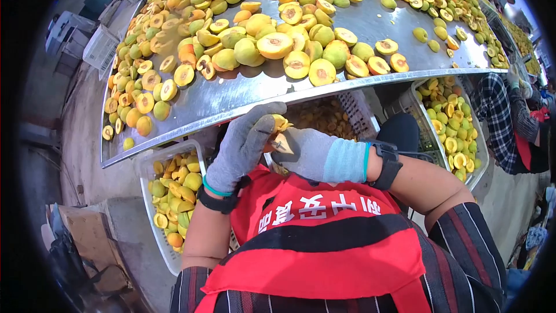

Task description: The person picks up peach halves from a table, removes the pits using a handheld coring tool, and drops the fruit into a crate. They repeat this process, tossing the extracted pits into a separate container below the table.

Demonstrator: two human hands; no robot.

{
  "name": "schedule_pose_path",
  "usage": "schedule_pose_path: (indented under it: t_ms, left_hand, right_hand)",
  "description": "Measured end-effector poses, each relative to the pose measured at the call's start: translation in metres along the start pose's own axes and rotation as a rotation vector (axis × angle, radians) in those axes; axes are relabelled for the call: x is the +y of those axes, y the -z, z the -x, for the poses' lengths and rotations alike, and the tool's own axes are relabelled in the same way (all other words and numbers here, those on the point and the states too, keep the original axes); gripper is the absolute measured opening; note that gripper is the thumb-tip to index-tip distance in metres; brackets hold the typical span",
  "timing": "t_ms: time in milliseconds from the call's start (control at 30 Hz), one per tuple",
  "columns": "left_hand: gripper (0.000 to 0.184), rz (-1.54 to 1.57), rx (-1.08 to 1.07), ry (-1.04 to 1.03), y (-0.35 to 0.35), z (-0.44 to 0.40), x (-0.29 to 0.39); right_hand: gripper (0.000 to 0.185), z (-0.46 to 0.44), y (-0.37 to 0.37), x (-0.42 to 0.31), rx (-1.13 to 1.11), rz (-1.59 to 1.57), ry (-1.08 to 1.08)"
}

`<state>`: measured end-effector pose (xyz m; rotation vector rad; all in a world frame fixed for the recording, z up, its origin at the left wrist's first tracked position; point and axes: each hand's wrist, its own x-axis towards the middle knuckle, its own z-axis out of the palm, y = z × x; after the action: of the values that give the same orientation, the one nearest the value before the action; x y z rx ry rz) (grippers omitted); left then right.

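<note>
My left hand (246,142), in a grey glove, is closed around a piece of yellow peach (281,123) near the table's front edge. My right hand (315,153), also gloved, is closed close beside it. A small tan, pointed piece (282,144), perhaps part of a hand tool, shows at the right fingers; its kind is unclear and the rest is hidden. Just beyond both hands, many halved peaches (275,45) with cut faces and brown centres are heaped on the metal table (231,95).
Crates of peach halves stand below on the left (174,194) and right (452,124). Under the table edge, a crate (356,110) holds brown pits or scraps. A person in checked sleeves (498,119) is at the right. The table's raised metal rim (347,86) runs before me.
</note>
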<state>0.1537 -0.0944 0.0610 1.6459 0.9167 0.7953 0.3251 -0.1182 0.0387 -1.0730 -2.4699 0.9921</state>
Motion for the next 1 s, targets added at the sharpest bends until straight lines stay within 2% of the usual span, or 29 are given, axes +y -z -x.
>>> schedule_pose_path:
  t_ms: [67,100,233,300,333,400,433,533,633,667,733,767,800,867,933,1000]
  left_hand:
    - [0.037,0.015,-0.084,0.004,0.004,-0.006,-0.007]
    - [0.036,0.002,-0.074,-0.062,0.003,-0.009,-0.01]
    - [0.036,0.025,-0.019,-0.159,0.001,-0.018,-0.02]
    - [0.037,0.129,0.007,-0.008,0.002,-0.02,-0.023]
    - [0.037,0.13,0.012,-0.01,0.002,-0.021,-0.024]
    - [0.039,0.103,0.011,0.016,0.002,-0.024,-0.025]
    - [0.039,0.094,0.014,0.023,0.002,-0.026,-0.025]
    - [0.04,0.056,0.061,-0.104,-0.004,-0.031,-0.026]
    - [0.042,0.123,0.058,-0.029,-0.002,-0.027,-0.019]
    - [0.042,0.119,0.061,-0.035,-0.004,-0.026,-0.021]
    - [0.041,0.24,0.147,-0.079,-0.007,-0.028,-0.027]
    - [0.05,0.217,0.182,-0.125,-0.008,-0.03,-0.026]
    - [0.05,0.216,0.183,-0.127,-0.009,-0.032,-0.027]
    - [0.049,0.173,0.186,-0.103,-0.01,-0.035,-0.029]
    - [0.048,0.193,0.176,-0.138,-0.014,-0.036,-0.023]
    - [0.043,0.154,0.196,-0.188,-0.014,-0.037,-0.028]
  right_hand:
    - [0.024,-0.002,0.002,-0.001,0.082,-0.277,-0.152]
    - [0.024,-0.003,0.006,-0.003,0.082,-0.278,-0.15]
    - [0.024,-0.005,0.044,-0.031,-0.097,-0.488,-0.362]
    - [0.022,-0.01,0.049,-0.038,-0.196,-0.703,-0.58]
    - [0.022,-0.009,0.048,-0.036,-0.199,-0.699,-0.579]
    - [0.026,-0.006,0.046,-0.028,-0.2,-0.898,-0.466]
    - [0.026,-0.006,0.041,-0.029,-0.067,-0.731,-0.342]
    - [0.028,-0.015,0.018,-0.01,-0.019,-0.301,-0.206]
    - [0.024,-0.009,0.038,-0.029,-0.075,-0.989,-0.524]
    - [0.024,-0.008,0.039,-0.028,-0.075,-0.984,-0.518]
    - [0.021,-0.006,0.039,-0.023,-0.073,-1.167,-0.489]
    - [0.022,-0.004,0.038,-0.019,-0.071,-1.02,-0.24]
    - [0.024,-0.003,0.038,-0.015,-0.03,-0.877,-0.004]
    - [0.022,-0.007,0.038,-0.016,-0.046,-1.086,-0.532]
    - [0.022,-0.007,0.038,-0.016,-0.073,-1.011,-0.577]
    - [0.023,-0.006,0.039,-0.012,-0.065,-0.853,-0.362]
